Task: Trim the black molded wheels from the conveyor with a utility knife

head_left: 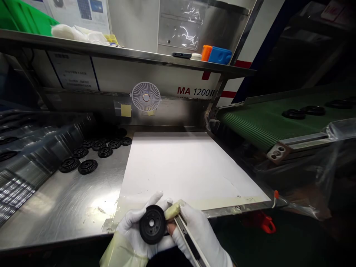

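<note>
My left hand (133,230), in a white glove with a pale yellow cuff, is closed around the rim of a black round wheel (151,224). The wheel's flat face, with a small bright hole in its centre, is turned up towards me. My right hand (198,230), also gloved in white with some fingertips bare or covered in pale yellow, grips what looks like a slim metal utility knife (189,239). The knife's handle slants down towards me, and its tip is hidden by the fingers close to the wheel's right edge. Both hands are at the table's front edge.
A white sheet (183,167) lies on the metal table (91,200). Several black ribbed wheels (88,167) stand left of it, beside clear plastic trays (36,159). On the right, a green conveyor belt (258,118) carries more wheels. A small fan (146,96) hangs below the shelf (139,55).
</note>
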`<state>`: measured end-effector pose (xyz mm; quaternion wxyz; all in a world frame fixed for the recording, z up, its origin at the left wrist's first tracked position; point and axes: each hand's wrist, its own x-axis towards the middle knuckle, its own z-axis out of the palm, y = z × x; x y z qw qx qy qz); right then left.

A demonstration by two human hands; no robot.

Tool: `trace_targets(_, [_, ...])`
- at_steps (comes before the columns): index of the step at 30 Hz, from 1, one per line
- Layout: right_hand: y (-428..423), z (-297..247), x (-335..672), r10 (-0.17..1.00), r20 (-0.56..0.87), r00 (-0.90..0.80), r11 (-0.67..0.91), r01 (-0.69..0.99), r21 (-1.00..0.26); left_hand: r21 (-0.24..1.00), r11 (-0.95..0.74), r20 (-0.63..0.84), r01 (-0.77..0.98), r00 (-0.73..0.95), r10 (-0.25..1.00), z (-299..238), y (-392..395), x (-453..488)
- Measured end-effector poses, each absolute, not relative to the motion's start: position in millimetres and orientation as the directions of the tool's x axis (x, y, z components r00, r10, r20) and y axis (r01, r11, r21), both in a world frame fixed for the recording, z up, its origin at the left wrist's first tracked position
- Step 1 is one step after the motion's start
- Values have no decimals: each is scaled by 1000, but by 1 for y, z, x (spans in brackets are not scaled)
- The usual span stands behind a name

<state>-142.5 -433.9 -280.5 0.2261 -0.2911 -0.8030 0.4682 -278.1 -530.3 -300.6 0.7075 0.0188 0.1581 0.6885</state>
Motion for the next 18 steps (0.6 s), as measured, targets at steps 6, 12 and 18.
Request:
trace_targets(6, [-420, -275, -126, 770, 117, -628, 299, 192, -935, 232, 15, -223, -973, -38, 974, -295, -536, -278])
trace_targets(12, [-421, -280, -117, 706, 121, -698, 424, 279, -862, 236, 31, -199, -971, -17, 980, -292, -535, -278])
trace_targets(18, [-399, -289, -106, 848, 302, -436, 478, 379, -793, 284, 32, -302, -958, -58, 952, -282, -535, -276])
